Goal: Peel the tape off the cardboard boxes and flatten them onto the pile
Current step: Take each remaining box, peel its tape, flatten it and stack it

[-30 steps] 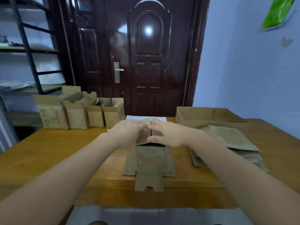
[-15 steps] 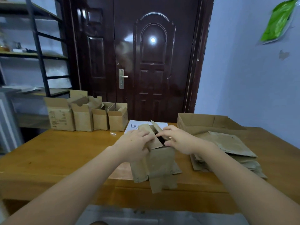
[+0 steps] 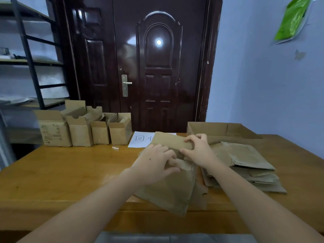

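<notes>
Both hands are on one half-collapsed cardboard box (image 3: pixel 173 188) sitting at the centre of the frame, near the front edge of the wooden worktop (image 3: pixel 61 172). The left hand (image 3: pixel 154 163) is curled over the box's upper left part, fingers clamped down on the cardboard with the thumb pressing the front panel. The right hand (image 3: pixel 198 151) is pinching the raised top flap (image 3: pixel 168 142), fingertips hooked over its edge. The box is tilted, its lower corner hanging past the worktop edge toward the bottom of the frame. Just to the right of it, touching or nearly so, sits the pile of flattened boxes (image 3: pixel 245 165), kinda messy and fanned out. Behind the pile, at the right of centre, there's a shallow open carton (image 3: pixel 219 128). Over at the left of the frame a row of four upright boxes (image 3: pixel 84 130) stands with flaps open. A white sheet of paper (image 3: pixel 140 139) with handwriting pokes out behind the flap, and a little scrap of clear tape (image 3: pixel 115 148) lies on the worktop near the row. Dark door (image 3: pixel 157 67) in the background.
</notes>
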